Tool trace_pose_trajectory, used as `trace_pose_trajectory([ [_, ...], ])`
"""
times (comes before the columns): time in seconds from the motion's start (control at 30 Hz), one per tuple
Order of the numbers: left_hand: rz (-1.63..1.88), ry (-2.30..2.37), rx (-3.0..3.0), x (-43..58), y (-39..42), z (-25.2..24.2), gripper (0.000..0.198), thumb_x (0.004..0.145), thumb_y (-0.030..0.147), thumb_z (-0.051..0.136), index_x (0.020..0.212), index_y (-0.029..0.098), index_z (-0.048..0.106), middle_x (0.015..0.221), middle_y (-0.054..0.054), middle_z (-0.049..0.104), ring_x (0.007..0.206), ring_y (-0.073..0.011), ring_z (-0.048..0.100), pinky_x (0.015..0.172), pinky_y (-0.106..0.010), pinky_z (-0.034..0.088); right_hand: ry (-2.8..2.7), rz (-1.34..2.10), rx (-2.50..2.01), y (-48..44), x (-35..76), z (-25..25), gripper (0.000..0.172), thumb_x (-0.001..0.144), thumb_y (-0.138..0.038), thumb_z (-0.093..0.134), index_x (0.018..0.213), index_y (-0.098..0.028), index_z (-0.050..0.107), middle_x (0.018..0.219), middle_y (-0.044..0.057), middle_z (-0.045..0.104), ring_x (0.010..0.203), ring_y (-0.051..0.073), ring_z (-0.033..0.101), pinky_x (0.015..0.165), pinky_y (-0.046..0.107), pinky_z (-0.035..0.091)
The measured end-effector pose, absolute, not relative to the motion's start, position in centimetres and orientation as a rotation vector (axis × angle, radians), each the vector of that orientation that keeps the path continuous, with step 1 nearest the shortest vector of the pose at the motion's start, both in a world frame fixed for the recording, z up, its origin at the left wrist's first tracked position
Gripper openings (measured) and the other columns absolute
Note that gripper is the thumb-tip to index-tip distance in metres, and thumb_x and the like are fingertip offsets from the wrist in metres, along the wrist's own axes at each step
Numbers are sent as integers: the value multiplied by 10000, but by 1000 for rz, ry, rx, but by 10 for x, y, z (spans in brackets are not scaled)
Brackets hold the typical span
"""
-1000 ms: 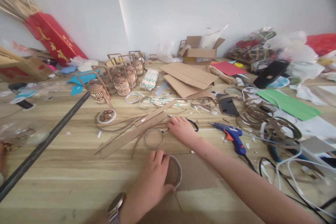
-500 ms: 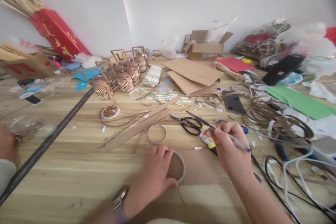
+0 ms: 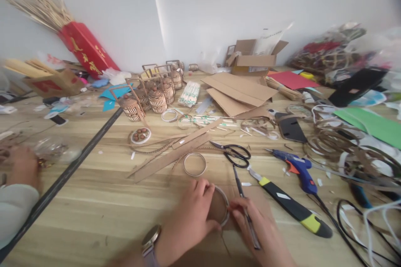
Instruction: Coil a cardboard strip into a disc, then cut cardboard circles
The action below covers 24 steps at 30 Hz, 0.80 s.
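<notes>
— How is the bench [image 3: 78,212] laid out up front?
— A cardboard piece [image 3: 260,196] is laid flat there, partly hidden by hands.
— And the left hand [image 3: 191,208]?
— Its grip is curved around a ring's [image 3: 226,201] left side, presumably so sliding is prevented.
— The right hand [image 3: 258,229]?
— A pen [image 3: 239,185] is clasped, dark end aimed away, perhaps so the fingertips are freed for the rim, which appears touched.
— And the ring, between both hands?
— Round, slim, pale-edged; brown is seen inside, whether base or board cannot be told.

Right hand [image 3: 258,227] brought pen [image 3: 239,187] beside the held ring [image 3: 226,202].
</notes>
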State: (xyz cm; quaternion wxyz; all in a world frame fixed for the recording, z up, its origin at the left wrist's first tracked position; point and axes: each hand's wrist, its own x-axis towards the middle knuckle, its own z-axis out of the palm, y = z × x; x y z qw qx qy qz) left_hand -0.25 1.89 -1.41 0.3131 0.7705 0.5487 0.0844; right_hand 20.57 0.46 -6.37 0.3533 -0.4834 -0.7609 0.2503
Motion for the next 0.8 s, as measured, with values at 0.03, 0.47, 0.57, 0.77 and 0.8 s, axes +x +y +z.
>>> trace_pose_trajectory([
  [0.03,220,1444,2029,-2,18,-13,673,792,293,809,1395,160,542,1344,-118,546,1258,-316,492,1095,-466,456,-1975,660,-1260,5,207,-65,141,1042,-315,466,1063,-289,602,906,18,761,803,186,768,700,250,618],
  [0.47,250,1468,2071,-9,12,-34,884,820,243,743,1580,190,295,1579,-138,438,1412,-360,398,1180,-523,355,-1940,686,-1281,3,208,-67,129,1012,-311,503,1069,-285,616,926,37,785,831,192,786,710,250,631],
  [0.57,326,1488,2065,-12,9,-44,971,807,266,760,1607,227,210,1593,-127,428,1387,-373,401,1152,-553,360,-1848,764,-1289,3,209,-60,207,1006,-356,489,1149,-262,604,946,70,802,858,220,796,712,284,643],
  [0.77,395,1528,1975,-13,10,-46,1091,743,304,826,1613,225,172,1454,-129,565,1274,-368,445,1100,-549,364,-1528,844,-1375,3,221,-40,310,999,-497,527,1140,-242,632,899,81,818,818,238,799,759,324,648],
  [0.8,396,1532,1956,-13,11,-46,1096,737,313,828,1613,226,174,1449,-131,568,1264,-369,449,1093,-549,362,-1473,853,-1383,3,221,-36,329,990,-524,537,1096,-235,655,847,76,812,753,236,794,722,320,650],
])
